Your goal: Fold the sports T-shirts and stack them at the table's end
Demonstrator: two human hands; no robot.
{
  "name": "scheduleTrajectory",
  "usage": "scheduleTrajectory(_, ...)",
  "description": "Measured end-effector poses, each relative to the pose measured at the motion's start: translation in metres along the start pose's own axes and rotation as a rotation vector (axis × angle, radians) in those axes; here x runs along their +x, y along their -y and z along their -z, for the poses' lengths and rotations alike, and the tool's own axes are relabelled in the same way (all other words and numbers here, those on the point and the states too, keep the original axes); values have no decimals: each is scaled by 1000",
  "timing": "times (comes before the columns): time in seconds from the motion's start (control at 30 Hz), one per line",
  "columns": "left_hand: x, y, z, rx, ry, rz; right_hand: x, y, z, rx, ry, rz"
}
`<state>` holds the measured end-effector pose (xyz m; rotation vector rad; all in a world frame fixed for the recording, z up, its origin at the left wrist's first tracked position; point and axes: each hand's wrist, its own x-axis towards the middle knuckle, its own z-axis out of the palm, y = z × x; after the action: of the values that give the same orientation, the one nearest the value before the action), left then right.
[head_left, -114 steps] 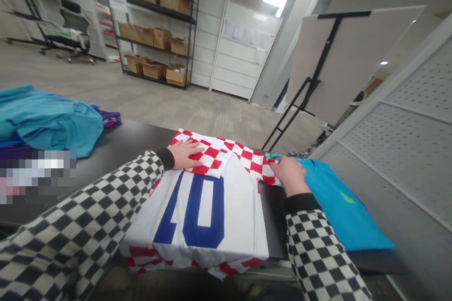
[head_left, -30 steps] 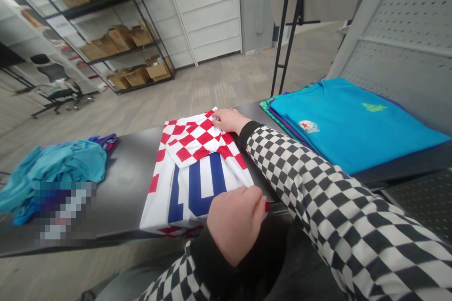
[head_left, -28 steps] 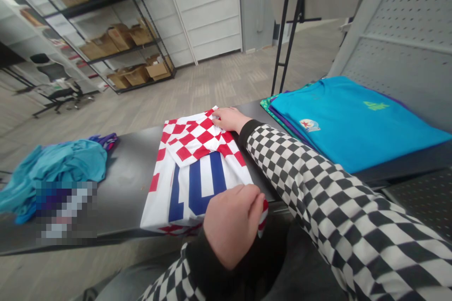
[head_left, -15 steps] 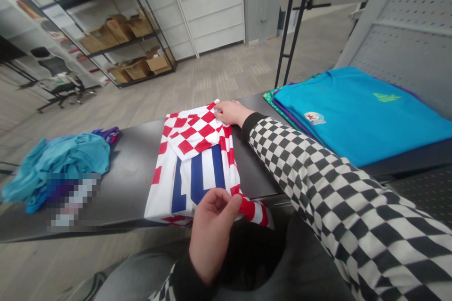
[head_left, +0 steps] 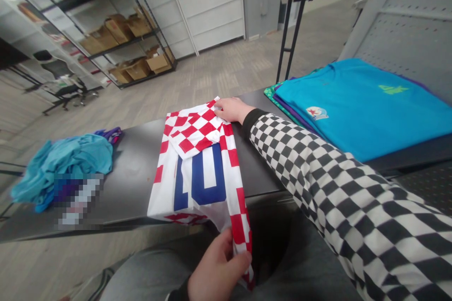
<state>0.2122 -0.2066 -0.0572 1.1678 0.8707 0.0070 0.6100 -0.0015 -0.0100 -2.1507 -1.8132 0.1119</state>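
A red-and-white checkered jersey [head_left: 197,131] with large blue digits lies partly folded on the dark table, its lower end hanging over the front edge. My left hand [head_left: 222,263] is below that edge, thumb and fingers closed on the jersey's hanging right-side strip and stretching it toward me. At the far right corner of the jersey, my right hand [head_left: 233,109] rests with its fingers on the cloth. Its fingertips are partly out of sight, so whether they pinch the fabric is hard to see.
A crumpled turquoise garment [head_left: 77,160] lies at the table's left. Folded shirts, a bright blue shirt [head_left: 374,108] on top, are stacked at the right beside a grey pegboard panel [head_left: 416,37]. A shelf with cardboard boxes [head_left: 118,28] stands behind.
My left hand has moved down and toward me, drawing the jersey's right edge out straight and uncovering more of the digits. My right hand has stayed at the far corner.
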Motion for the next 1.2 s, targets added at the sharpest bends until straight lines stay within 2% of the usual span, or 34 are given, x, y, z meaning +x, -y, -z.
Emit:
scheduleTrajectory(0.07,2,3,7,113,-15,-22,0,0,0,0,2,5)
scheduleTrajectory(0.13,7,-2,8,128,-72,-119,0,1,1,-1,7,5)
scheduleTrajectory(0.23,15,-16,2,-145,-155,-234,-1,1,2,-12,10,-2)
scheduleTrajectory(0.3,19,-27,-8,-410,-179,-186,-2,1,3,-17,5,-6)
scheduleTrajectory(0.37,21,-37,-19,-601,-178,-74,-2,1,3,-17,2,-4)
scheduleTrajectory(0.47,20,-51,-31,-667,-212,-5,-2,1,3,-11,5,5)
scheduleTrajectory(0.53,18,-57,-35,-571,-270,-70,-2,1,3,-5,6,2)
scheduleTrajectory(0.63,13,-58,-32,-304,-365,-210,-2,2,3,5,8,-8)
scheduleTrajectory(0.8,5,-47,-18,168,-684,-519,-2,2,4,9,8,-4)
scheduleTrajectory(0.87,6,-41,-13,239,-726,-576,-2,2,3,-3,10,-4)
scheduleTrajectory(0.93,9,-35,-10,154,-652,-521,-1,2,3,-11,6,-9)
scheduleTrajectory(1.1,16,-27,-8,-171,-294,-209,-1,2,3,1,3,-12)
scheduleTrajectory(1.2,11,-43,-6,-109,-129,-151,-1,2,4,8,4,-7)
